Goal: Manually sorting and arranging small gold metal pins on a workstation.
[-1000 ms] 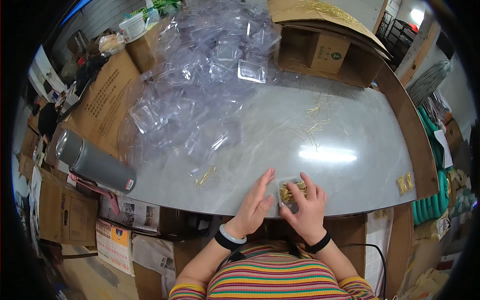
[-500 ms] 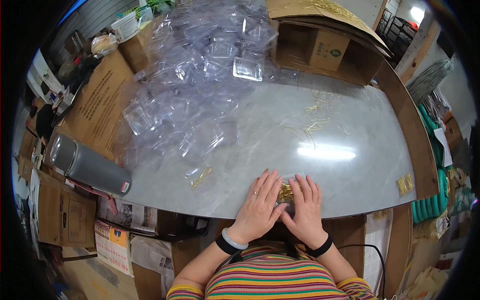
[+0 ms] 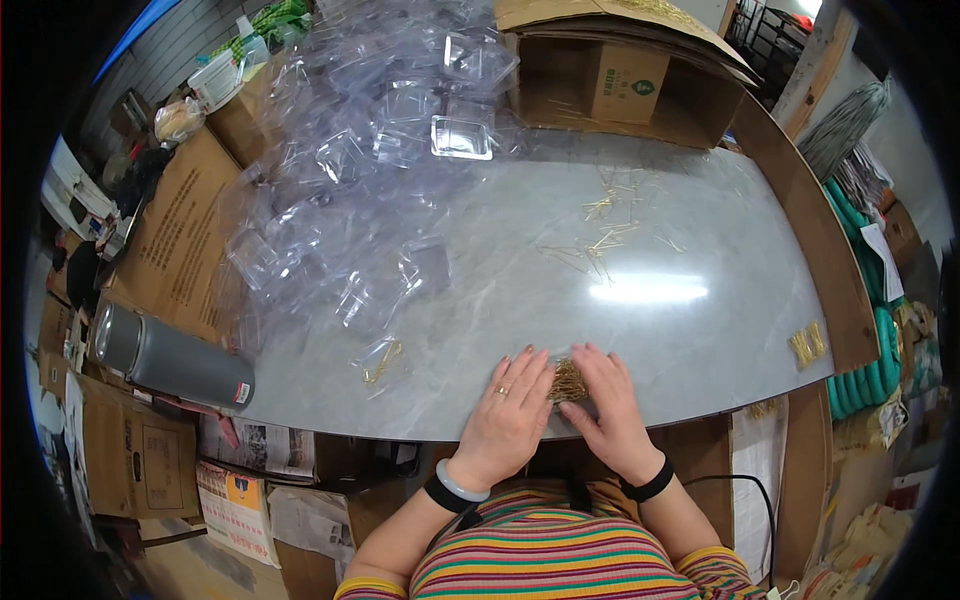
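Note:
At the table's near edge sits a small dense bundle of thin gold wire-like pins (image 3: 568,382), lying between my two hands. My left hand (image 3: 506,412) rests flat on the left of it, fingers stretched and close together. My right hand (image 3: 608,418) flanks the other side, fingers extended and thumb apart toward the pins. Both hands touch or nearly touch the bundle. Whether a clear case lies under the pins is hidden. Off to the left, a clear plastic case (image 3: 400,384) holds a few gold pins.
A big heap of clear plastic cases (image 3: 340,200) covers the table's left and back. Loose gold pins (image 3: 605,235) lie scattered beyond my hands. Left stands a grey bottle (image 3: 180,360), tipped-looking; back right an open cardboard box (image 3: 690,110). Small gold bundles (image 3: 806,345) lie far right.
My hands have drawn slightly apart, showing more of the gold bundle. The whole view has shifted a little; the other things keep their places on the table.

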`<action>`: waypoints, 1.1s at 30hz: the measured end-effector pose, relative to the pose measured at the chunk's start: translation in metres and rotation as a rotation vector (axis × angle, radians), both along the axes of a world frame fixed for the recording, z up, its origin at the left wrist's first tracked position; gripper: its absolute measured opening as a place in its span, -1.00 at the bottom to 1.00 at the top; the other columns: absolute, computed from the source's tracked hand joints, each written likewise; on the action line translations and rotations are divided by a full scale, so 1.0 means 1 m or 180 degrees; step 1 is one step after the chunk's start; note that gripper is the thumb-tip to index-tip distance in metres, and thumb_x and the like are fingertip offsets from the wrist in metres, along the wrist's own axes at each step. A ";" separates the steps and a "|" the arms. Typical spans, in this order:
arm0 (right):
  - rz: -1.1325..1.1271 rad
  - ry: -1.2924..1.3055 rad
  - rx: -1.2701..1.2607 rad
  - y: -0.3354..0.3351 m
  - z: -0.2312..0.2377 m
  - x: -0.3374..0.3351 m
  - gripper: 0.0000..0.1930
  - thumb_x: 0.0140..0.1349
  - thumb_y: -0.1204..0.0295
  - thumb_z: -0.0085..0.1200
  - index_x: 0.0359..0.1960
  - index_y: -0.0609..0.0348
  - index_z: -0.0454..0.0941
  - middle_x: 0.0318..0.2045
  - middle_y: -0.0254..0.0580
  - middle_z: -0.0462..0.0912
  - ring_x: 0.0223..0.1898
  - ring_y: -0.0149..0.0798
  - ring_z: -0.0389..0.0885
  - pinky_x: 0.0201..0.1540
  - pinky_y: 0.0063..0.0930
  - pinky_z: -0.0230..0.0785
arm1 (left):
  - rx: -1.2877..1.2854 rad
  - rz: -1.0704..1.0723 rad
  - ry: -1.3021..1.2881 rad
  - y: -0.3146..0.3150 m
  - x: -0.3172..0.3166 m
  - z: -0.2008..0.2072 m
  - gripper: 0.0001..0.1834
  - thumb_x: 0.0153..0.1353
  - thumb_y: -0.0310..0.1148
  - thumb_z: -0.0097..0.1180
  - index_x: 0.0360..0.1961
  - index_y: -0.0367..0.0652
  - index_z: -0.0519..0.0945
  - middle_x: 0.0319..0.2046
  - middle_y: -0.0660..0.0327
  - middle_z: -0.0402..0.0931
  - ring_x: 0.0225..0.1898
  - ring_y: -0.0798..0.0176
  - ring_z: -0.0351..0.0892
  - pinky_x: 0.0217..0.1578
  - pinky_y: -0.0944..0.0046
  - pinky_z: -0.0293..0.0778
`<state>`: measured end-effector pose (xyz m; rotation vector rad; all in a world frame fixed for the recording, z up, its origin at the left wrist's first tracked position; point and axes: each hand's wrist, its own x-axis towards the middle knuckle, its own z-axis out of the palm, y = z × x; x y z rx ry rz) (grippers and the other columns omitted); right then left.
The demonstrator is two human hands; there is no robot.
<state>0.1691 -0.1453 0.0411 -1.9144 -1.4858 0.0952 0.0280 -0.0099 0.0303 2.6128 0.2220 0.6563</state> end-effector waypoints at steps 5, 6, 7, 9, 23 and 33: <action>-0.0465 0.0220 0.0474 -0.002 0.002 -0.001 -0.80 0.10 0.54 0.32 -0.25 0.19 0.58 0.12 0.00 0.50 0.21 0.13 0.42 0.22 -0.08 0.33 | -0.0373 0.0086 -0.0177 -0.002 -0.001 0.005 -0.41 0.35 -0.38 0.12 0.36 -0.35 0.33 0.33 -0.10 0.32 0.40 -0.20 0.25 0.35 -0.06 0.26; -0.0472 0.0228 0.0480 -0.001 0.003 0.000 -0.80 0.10 0.54 0.32 -0.25 0.19 0.58 0.12 0.00 0.50 0.21 0.13 0.42 0.22 -0.08 0.33 | -0.0366 0.0079 -0.0168 -0.002 -0.001 0.005 -0.41 0.35 -0.38 0.12 0.36 -0.35 0.33 0.33 -0.10 0.32 0.40 -0.20 0.25 0.35 -0.06 0.26; -0.0369 0.0083 0.0477 -0.001 0.005 0.003 -0.79 0.09 0.56 0.31 -0.25 0.18 0.57 0.11 -0.01 0.50 0.21 0.12 0.43 0.22 -0.08 0.32 | -0.0349 0.0079 -0.0170 -0.002 -0.001 0.005 -0.40 0.35 -0.38 0.13 0.37 -0.34 0.33 0.33 -0.10 0.33 0.40 -0.20 0.26 0.34 -0.04 0.29; -0.0272 -0.0059 0.0475 -0.001 0.011 0.003 -0.78 0.07 0.57 0.31 -0.25 0.17 0.57 0.11 -0.02 0.51 0.21 0.12 0.43 0.22 -0.08 0.32 | -0.0331 0.0074 -0.0169 -0.002 -0.002 0.005 -0.40 0.34 -0.37 0.14 0.37 -0.34 0.33 0.32 -0.10 0.33 0.39 -0.20 0.27 0.32 -0.02 0.31; -0.0659 0.0064 0.0557 -0.004 0.015 0.000 -0.82 0.08 0.52 0.32 -0.28 0.15 0.61 0.03 -0.09 0.58 0.16 0.08 0.46 0.17 -0.09 0.34 | -0.0375 0.0101 -0.0168 -0.002 -0.002 0.005 -0.43 0.30 -0.41 0.18 0.31 -0.33 0.38 0.31 -0.11 0.34 0.38 -0.20 0.29 0.28 -0.02 0.36; -0.0258 -0.1491 0.0824 0.000 0.024 0.008 -0.86 0.11 0.48 0.30 -0.28 0.12 0.66 0.07 -0.16 0.59 0.18 0.04 0.47 0.23 -0.04 0.31 | -0.0506 0.0069 -0.0199 0.000 -0.002 0.005 -0.45 0.26 -0.43 0.20 0.27 -0.31 0.42 0.27 -0.11 0.37 0.35 -0.22 0.32 0.27 -0.04 0.37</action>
